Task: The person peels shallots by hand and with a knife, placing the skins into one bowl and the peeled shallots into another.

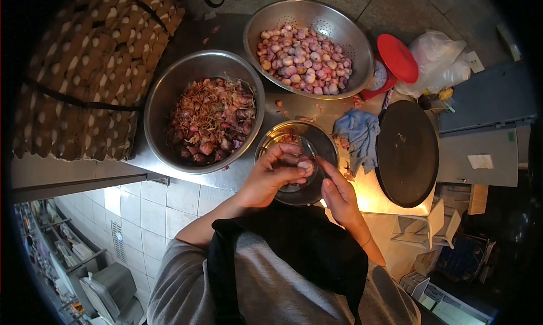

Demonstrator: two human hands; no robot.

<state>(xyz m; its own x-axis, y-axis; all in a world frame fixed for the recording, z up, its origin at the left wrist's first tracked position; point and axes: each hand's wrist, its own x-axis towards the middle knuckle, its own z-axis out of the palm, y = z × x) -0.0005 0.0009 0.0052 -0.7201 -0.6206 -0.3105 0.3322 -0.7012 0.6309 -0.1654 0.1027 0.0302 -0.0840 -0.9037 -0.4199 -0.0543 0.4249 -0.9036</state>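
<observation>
Over a small steel bowl (270, 137), my left hand (270, 177) pinches a pale, partly peeled shallot (306, 165) between thumb and fingers. My right hand (340, 196) is closed close beside it, on what looks like a small knife (312, 150); only a thin blade shows, and the handle is hidden by the fingers. Bits of skin lie inside the small bowl. To the left stands a large steel bowl (151, 121) of unpeeled shallots (206, 127) with dry roots. Behind is a steel colander (253, 28) of peeled shallots (305, 62).
A blue cloth (358, 134) and a round black tray (408, 155) lie to the right. Farther back are a red scale (397, 59) and plastic bags (438, 59). Stacked egg trays (90, 76) rise at the left. Loose skins are scattered on the steel table (226, 181).
</observation>
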